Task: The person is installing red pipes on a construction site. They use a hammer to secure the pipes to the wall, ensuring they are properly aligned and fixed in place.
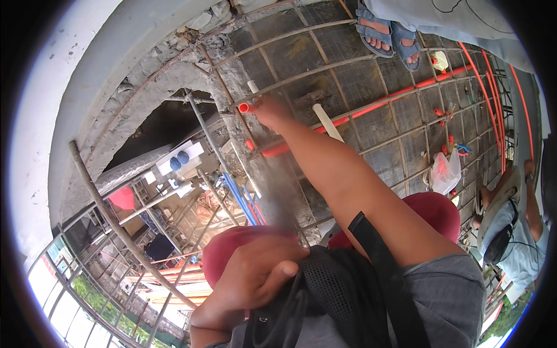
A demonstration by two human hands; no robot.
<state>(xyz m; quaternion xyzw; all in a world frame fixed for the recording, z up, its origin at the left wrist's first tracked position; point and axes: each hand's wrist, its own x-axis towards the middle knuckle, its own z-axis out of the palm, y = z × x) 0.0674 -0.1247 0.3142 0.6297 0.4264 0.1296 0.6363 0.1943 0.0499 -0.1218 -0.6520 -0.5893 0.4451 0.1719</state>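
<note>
Partly, the right hand (272,113) hides the orange pipe (246,108) it holds.

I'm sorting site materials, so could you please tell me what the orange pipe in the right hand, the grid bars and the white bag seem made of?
Orange pipe: likely plastic, smooth and evenly coloured.
Grid bars: probably steel, dull and brownish.
White bag: apparently thin plastic, crinkled and partly see-through.
</note>
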